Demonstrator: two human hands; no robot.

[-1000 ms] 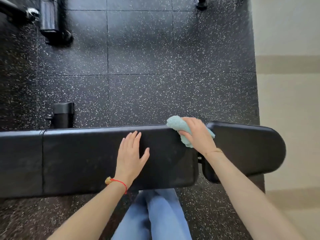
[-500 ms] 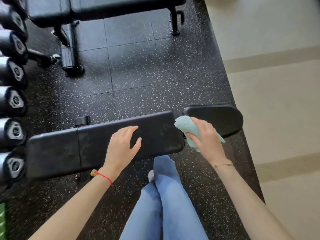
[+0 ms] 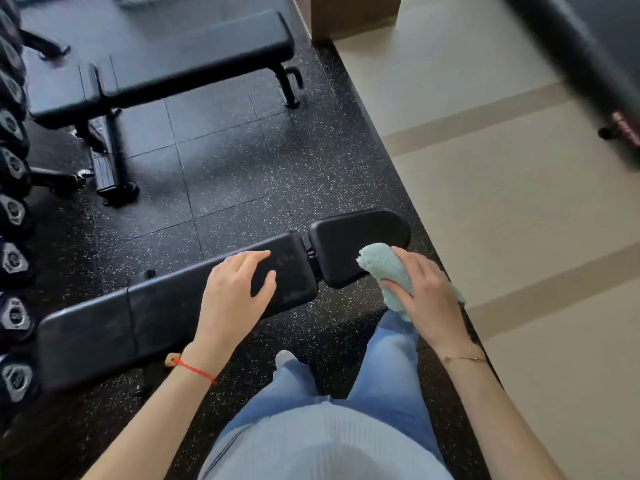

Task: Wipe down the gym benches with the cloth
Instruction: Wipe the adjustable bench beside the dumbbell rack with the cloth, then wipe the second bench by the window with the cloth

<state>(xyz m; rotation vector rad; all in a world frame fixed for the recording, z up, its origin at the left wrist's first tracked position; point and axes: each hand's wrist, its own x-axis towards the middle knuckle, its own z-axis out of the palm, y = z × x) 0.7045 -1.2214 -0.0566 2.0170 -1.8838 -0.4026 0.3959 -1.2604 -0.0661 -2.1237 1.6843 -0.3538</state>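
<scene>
Black speckled rubber floor (image 3: 221, 188) covers most of the view, with a beige floor (image 3: 519, 220) to the right, both bare around the work. The near bench (image 3: 166, 306) runs across the middle on a slant, a long back pad plus a short seat pad (image 3: 346, 237) at its right end, a narrow gap between them. A second bench (image 3: 166, 60) stands well apart beyond it, likely next to wipe; nothing shows whether it has been done. A dumbbell rack (image 3: 12, 258) lines the left edge, close to the near bench's far-left end, so reach there may be tight. A dark blurred object (image 3: 588, 64) sits top right, can't tell what. The person stands at the near side, jeans and a shoe tip below the pad edge. The left hand (image 3: 239, 292) lies flat on the back pad near the gap, fingers loosely spread, holding nothing, probably bracing the body or steadying the pad. The right hand (image 3: 426, 289) has fingers curled round the bunched mint-green cloth (image 3: 384, 268), thumb under it; the cloth's upper end overlaps the seat pad's near corner, contact can't be confirmed. Judged step: wiping the seat pad. Nothing blocks the cloth's path across it. Red string on left wrist, thin chain on right.
</scene>
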